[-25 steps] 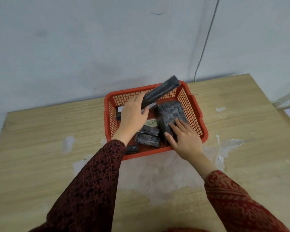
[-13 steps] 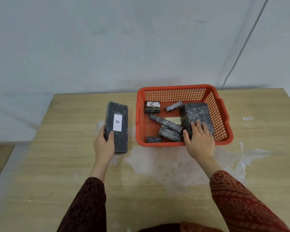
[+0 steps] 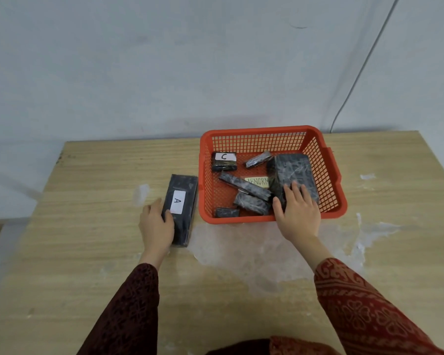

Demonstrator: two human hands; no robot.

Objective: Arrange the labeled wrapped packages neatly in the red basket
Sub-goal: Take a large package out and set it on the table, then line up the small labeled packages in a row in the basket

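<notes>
A red basket [image 3: 267,130] stands on the wooden table [image 3: 87,252]. Inside it lie a small black package labelled C [image 3: 224,161], several smaller black wrapped packages [image 3: 244,187] and a yellow label [image 3: 258,181]. A large black package [image 3: 291,172] fills the basket's right side, and my right hand [image 3: 296,213] grips its near end over the front rim. Left of the basket a long black package labelled A [image 3: 181,208] lies flat on the table. My left hand [image 3: 155,226] holds its near left edge, thumb on top.
A grey wall runs behind the table, with a thin cable [image 3: 356,80] hanging down it at the right. White scuffed patches [image 3: 254,247] mark the tabletop in front of the basket. The table's left edge [image 3: 49,175] drops to the floor.
My left hand lifted the long A package out of the basket, carried it left and laid it flat on the table. My right hand stayed on the large package.
</notes>
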